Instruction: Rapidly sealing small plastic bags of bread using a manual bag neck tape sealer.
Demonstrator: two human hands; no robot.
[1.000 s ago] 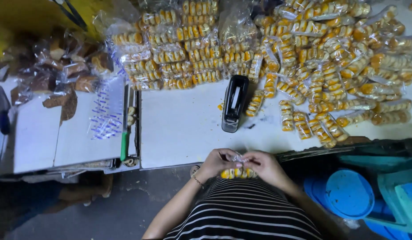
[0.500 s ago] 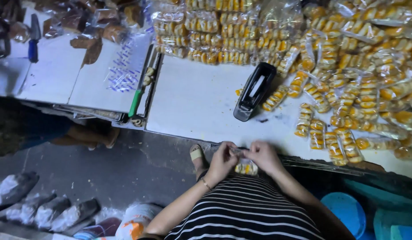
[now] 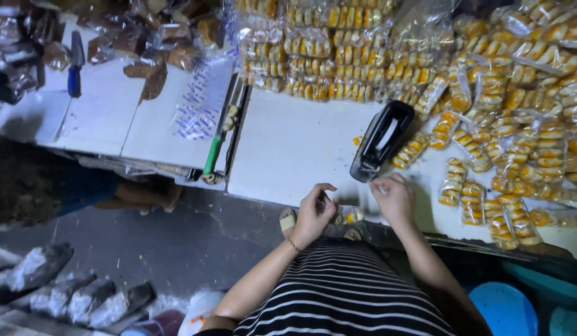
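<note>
Left hand (image 3: 313,211) pinching clear snack packet (image 3: 349,215), right hand (image 3: 394,199) seemingly pinched at black tape dispenser (image 3: 382,140)

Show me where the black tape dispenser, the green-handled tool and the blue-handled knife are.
black tape dispenser (image 3: 380,140), head view, on its body.
green-handled tool (image 3: 212,155), head view, on the handle.
blue-handled knife (image 3: 73,81), head view, on the handle.

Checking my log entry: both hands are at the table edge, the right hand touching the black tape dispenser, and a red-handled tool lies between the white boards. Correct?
Not quite. The head view shows the tool's handle is green, not red. The rest holds: left hand and right hand at the table edge, right by the black tape dispenser.
</note>
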